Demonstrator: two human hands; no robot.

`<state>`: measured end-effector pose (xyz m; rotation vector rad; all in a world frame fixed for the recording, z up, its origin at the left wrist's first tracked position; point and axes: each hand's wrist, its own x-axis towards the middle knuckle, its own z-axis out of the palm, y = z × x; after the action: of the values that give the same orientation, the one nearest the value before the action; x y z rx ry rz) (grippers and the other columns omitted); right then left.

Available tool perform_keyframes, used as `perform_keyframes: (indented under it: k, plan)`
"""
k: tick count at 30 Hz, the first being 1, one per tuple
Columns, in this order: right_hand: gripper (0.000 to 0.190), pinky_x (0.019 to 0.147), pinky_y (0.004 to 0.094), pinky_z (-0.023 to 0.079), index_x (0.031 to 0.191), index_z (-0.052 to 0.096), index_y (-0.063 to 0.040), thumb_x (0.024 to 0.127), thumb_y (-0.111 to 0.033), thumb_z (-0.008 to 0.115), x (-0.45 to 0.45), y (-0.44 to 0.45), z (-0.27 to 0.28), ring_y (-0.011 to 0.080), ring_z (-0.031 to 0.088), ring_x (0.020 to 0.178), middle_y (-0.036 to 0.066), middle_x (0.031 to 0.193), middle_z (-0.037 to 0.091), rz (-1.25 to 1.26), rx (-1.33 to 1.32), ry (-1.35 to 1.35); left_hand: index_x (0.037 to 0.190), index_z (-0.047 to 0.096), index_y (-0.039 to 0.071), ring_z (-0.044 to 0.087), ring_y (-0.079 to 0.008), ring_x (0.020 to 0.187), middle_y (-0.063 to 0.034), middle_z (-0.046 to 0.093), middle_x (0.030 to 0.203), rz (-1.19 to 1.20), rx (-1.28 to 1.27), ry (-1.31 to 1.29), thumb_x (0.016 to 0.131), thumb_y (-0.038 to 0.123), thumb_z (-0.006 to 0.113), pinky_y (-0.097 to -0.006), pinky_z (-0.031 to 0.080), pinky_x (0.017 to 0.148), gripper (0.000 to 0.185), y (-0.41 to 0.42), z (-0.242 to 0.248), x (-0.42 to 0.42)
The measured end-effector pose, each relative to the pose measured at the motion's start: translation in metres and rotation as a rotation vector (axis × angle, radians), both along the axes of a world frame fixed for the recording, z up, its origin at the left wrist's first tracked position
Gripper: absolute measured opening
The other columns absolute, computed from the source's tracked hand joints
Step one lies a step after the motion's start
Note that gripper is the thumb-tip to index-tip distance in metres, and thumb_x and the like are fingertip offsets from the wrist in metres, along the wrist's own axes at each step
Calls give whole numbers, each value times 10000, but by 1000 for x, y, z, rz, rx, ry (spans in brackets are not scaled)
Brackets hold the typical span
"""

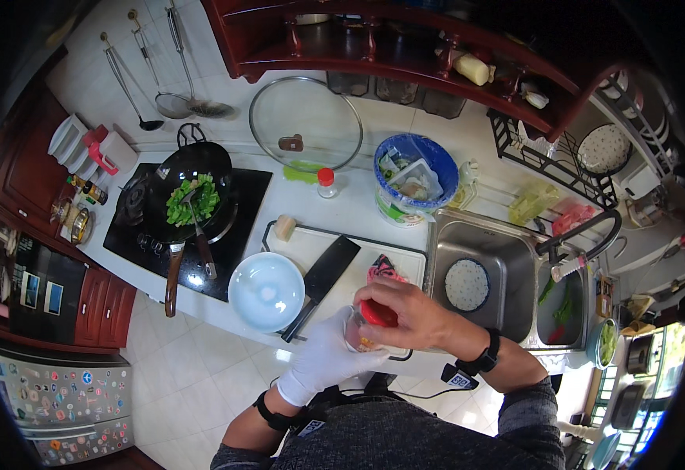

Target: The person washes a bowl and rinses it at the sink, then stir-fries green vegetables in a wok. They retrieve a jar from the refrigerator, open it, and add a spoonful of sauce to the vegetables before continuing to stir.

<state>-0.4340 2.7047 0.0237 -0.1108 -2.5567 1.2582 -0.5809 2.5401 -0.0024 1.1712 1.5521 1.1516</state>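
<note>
My left hand (327, 355), in a white glove, holds a clear jar (355, 336) close to my body above the counter's front edge. The bare fingers of my right hand (404, 317) grip its red lid (379, 314); whether the lid is loose cannot be told. Beyond my hands is a white cutting board (330, 244) with a black cleaver (332, 267) lying across it and a pink-and-black cloth or packet (383, 269) near its right end. A pale blue bowl (266, 292) is left of the cleaver.
Chopped greens and a spatula (201, 238) are in a wok (163, 176) on the black cooktop (252, 202). A red-capped jar (327, 183) stands behind the board, beside a waste-filled bucket (404, 202). The steel sink (498, 235) holds a plate (467, 284). A glass lid (304, 126) leans on the wall.
</note>
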Motion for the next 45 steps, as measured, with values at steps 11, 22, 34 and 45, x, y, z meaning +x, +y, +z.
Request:
perform_keyframes:
  k: [11, 22, 34, 45]
  plan:
    - [433, 753, 401, 519, 1080, 550, -9, 878, -306, 790, -3, -51, -61, 307, 610, 830, 177, 999, 574, -72, -245, -95, 1184, 649, -5, 638, -83, 944, -46, 722, 1022, 48, -97, -95, 766, 212, 921, -297, 554, 819, 544, -42, -39, 13]
    - [569, 906, 366, 570, 1283, 615, -90, 812, -231, 901, 6, -40, -6, 289, 651, 1102, 107, 1193, 615, 85, -226, -163, 1275, 599, 5, 655, -386, 918, -178, 653, 1032, 201, 97, 784, 746, 309, 879, -466, 537, 777, 671, -58, -16, 13]
    - [569, 959, 405, 568, 1268, 601, -122, 789, -161, 906, 16, -44, 16, 320, 668, 1088, 133, 1277, 525, 108, -170, -285, 1302, 593, 31, 633, -349, 956, -139, 630, 1051, 140, 112, 912, 693, 196, 865, -451, 537, 774, 687, -56, -3, 21]
    - [454, 952, 418, 567, 1190, 637, -75, 820, -150, 890, 13, -73, 17, 331, 644, 1128, 138, 1251, 537, -159, 142, -98, 1244, 607, 27, 611, -347, 901, -128, 622, 1037, 176, 52, 973, 754, 241, 844, -447, 517, 711, 585, -46, -4, 14]
